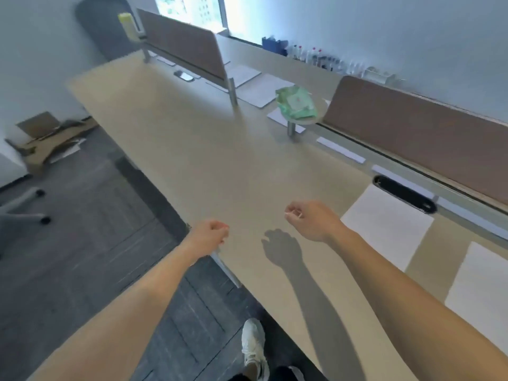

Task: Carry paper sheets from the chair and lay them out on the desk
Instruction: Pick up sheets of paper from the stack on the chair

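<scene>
Two white paper sheets lie flat on the pale wooden desk (192, 149) at the right: one sheet (387, 226) beside the black cable slot, another sheet (481, 298) nearer the frame's right edge. My left hand (209, 236) hovers at the desk's front edge, fingers curled in, with nothing in it. My right hand (308, 218) hangs above the desktop left of the nearer sheet, fingers loosely curled, and holds nothing. Only a grey chair base (24, 207) with castors shows at the far left.
Brown divider panels (417, 138) run along the desk's back. A green wipes pack (297, 103) sits on a small round stand. More sheets (261, 89) lie beyond the gap. Flattened cardboard (46, 138) lies on the dark floor at left. Bottles line the window ledge.
</scene>
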Action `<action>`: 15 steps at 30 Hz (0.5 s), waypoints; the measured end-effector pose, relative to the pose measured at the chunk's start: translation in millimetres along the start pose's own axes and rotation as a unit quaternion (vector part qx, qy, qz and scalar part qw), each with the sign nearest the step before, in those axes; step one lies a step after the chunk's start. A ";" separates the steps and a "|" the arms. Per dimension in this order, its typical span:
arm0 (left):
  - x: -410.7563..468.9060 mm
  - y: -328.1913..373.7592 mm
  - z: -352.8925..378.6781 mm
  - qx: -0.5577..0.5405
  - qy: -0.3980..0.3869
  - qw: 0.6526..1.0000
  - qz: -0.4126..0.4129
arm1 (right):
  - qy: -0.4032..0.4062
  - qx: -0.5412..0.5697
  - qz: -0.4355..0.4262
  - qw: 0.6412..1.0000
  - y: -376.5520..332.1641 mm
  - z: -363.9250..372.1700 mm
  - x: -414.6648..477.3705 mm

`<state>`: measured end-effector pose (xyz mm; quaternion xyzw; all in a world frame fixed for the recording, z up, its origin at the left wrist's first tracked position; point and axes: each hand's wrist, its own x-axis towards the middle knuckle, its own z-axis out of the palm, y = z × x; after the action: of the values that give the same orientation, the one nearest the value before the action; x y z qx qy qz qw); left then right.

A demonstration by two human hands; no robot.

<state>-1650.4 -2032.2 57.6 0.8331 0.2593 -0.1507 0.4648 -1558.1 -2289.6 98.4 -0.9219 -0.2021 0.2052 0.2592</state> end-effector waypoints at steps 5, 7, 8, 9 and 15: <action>-67.7 -70.4 -102.2 -0.040 0.128 0.991 -0.020 | -0.060 -0.063 -0.143 0.986 -115.1 51.9 34.5; -88.3 -102.5 -135.4 -0.058 0.170 0.983 -0.036 | -0.074 -0.067 -0.189 0.977 -159.5 78.8 48.1; -96.0 -121.0 -151.1 -0.070 0.187 0.979 -0.045 | -0.082 -0.066 -0.210 0.972 -181.8 93.3 56.2; -102.8 -140.0 -166.4 -0.077 0.200 0.975 -0.056 | -0.092 -0.067 -0.225 0.968 -203.5 108.4 64.8; -127.8 -247.1 -273.1 -0.062 0.258 0.961 -0.081 | -0.119 -0.114 -0.286 0.944 -347.4 200.7 112.0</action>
<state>-1893.8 -1729.6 91.2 0.7894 0.4460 0.0479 0.4191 -1654.1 -1884.3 105.7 -0.8173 -0.5090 0.2063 0.1741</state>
